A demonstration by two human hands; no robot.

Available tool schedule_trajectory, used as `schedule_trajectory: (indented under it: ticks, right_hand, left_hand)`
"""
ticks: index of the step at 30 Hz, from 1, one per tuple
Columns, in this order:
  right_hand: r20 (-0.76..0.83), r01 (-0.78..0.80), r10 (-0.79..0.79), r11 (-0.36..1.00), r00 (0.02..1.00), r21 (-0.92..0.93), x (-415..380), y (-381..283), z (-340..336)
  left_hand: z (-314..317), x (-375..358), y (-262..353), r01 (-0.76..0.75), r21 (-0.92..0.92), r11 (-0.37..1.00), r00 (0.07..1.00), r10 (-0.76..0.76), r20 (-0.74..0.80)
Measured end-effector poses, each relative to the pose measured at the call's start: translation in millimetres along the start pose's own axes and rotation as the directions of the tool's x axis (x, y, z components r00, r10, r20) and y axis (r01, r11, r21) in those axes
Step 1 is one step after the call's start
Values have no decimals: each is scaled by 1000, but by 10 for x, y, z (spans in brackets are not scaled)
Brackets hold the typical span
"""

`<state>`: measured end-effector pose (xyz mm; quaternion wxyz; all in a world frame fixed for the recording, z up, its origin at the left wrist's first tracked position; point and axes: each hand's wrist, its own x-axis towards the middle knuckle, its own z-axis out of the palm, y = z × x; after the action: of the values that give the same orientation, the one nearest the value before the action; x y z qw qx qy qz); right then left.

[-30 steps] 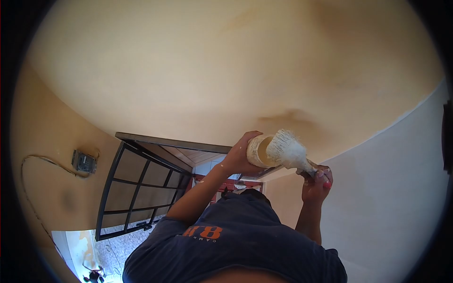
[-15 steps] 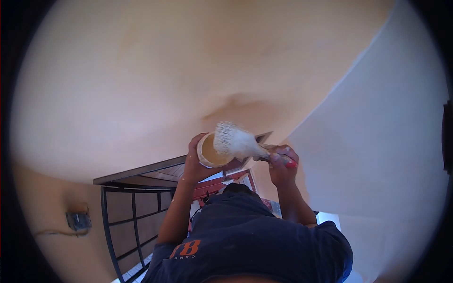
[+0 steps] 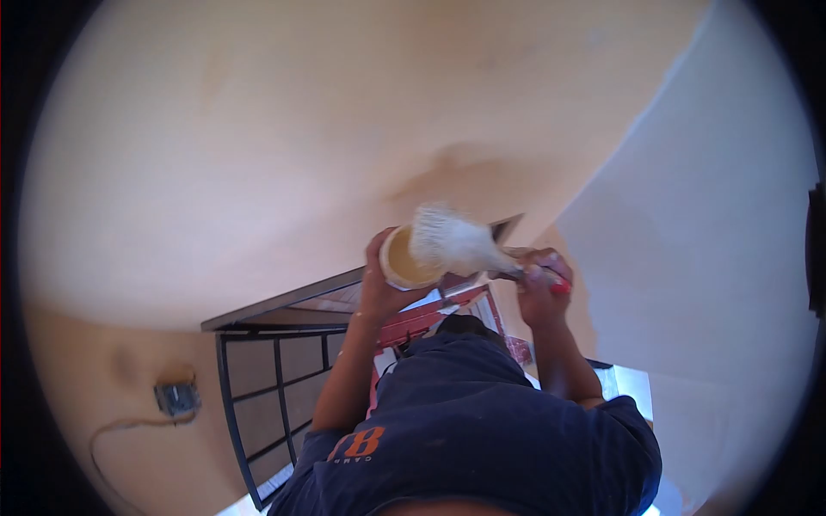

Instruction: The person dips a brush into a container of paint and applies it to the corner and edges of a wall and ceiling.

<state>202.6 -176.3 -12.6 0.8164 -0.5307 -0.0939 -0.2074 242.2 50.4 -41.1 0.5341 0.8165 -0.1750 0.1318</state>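
Head cam, L hand [image 3: 377,291] holds tub [image 3: 391,275], R hand [image 3: 540,290] holds brush [image 3: 471,247], bristles [image 3: 437,237] btwn both

Pale brush [image 3: 456,244] in right fingers [image 3: 535,277]

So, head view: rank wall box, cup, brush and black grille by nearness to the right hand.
1. Brush: gripped in the right hand.
2. Cup: just left of the bristles, in the left hand.
3. Black grille: lower left.
4. Wall box: far left.
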Motion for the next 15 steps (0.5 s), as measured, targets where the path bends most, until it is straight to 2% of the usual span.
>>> schedule_trajectory:
  ticks: [4,8,10,11,13,14,15]
  right_hand:
    - [-42,-96,96,995,994,3,-50,14,-47]
    - [26,-1,4,996,1000,-95,-24,-34,-43]
    - [-52,-94,90,991,995,-91,-16,49,-87]
    - [-57,-72,66,992,996,-100,2,52,-98]
    - [-77,-194,194,981,978,7,76,-18,-26]
    - [-99,-271,302,931,948,247,105,-147,66]
    - [-97,-255,286,935,953,244,126,-134,40]
  left_hand:
    - [2,-20,-6,32,-123,992,999,-30,19]
    - [0,0,73,-9,-62,998,1000,10,11]
    - [-14,-4,47,29,-29,999,1000,-29,-2]
    - [-11,15,60,6,-40,999,1000,-6,2]
    - [10,29,122,22,5,1000,1000,-22,6]
    - [31,37,100,3,12,1000,1000,-3,7]
    - [57,69,88,-14,9,1000,1000,14,5]
